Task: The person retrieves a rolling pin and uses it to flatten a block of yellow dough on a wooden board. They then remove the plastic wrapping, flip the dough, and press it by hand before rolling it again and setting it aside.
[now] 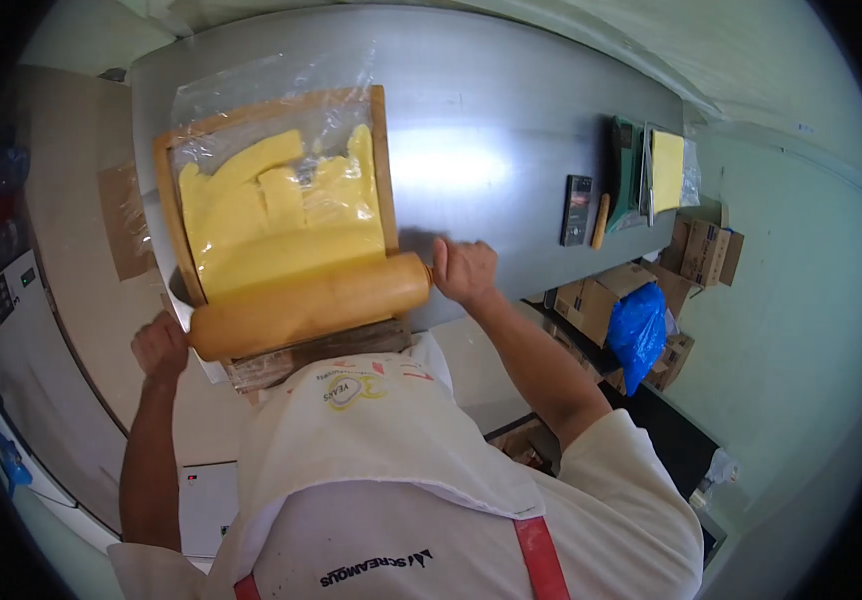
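Note:
A large wooden rolling pin lies across the near part of a wooden frame. My left hand is closed round its left handle, and my right hand grips the right handle. Inside the frame, beyond the pin, a yellow dough-like slab lies under clear plastic sheet. Its far edge is uneven, with separate strips and gaps. The plastic extends past the frame's far side. Part of the frame's near side is hidden by the pin.
On the metal table, a phone and a wooden-handled tool lie at the right, beside green and yellow sheets. Cardboard boxes and a blue bag stand beyond the table's right edge.

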Demonstrator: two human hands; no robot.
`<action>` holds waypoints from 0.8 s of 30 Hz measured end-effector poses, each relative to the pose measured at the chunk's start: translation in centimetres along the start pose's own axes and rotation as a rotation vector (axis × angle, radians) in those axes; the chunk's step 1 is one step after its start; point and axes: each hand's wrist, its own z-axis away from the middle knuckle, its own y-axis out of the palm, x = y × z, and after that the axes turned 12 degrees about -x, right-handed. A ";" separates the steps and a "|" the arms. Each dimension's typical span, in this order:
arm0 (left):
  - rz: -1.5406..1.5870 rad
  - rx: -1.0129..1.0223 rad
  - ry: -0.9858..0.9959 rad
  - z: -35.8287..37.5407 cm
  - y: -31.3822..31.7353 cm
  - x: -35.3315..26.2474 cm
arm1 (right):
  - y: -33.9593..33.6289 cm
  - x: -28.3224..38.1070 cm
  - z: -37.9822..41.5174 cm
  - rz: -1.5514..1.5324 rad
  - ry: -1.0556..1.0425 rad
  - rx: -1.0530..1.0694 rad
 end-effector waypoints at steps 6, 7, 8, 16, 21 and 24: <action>0.072 -0.206 0.057 -5.7 -0.8 0.4 | -1.9 1.4 -5.9 -0.051 0.033 -0.052; 0.058 -0.241 0.054 -6.0 -0.6 0.6 | -1.9 1.4 -5.9 -0.037 0.033 -0.035; 0.046 -0.280 0.045 -6.1 -0.3 0.6 | -1.8 1.3 -6.1 -0.021 0.026 -0.022; -0.052 -0.424 -0.100 -6.2 0.2 -0.8 | 1.6 0.4 -5.7 0.012 -0.086 -0.265; 0.327 -1.147 -0.288 -0.7 4.9 3.7 | -0.1 5.6 -3.9 -0.166 -0.196 -0.372; 0.509 -0.803 -0.622 7.5 7.4 4.2 | -0.8 6.5 0.6 -0.436 -0.463 -0.678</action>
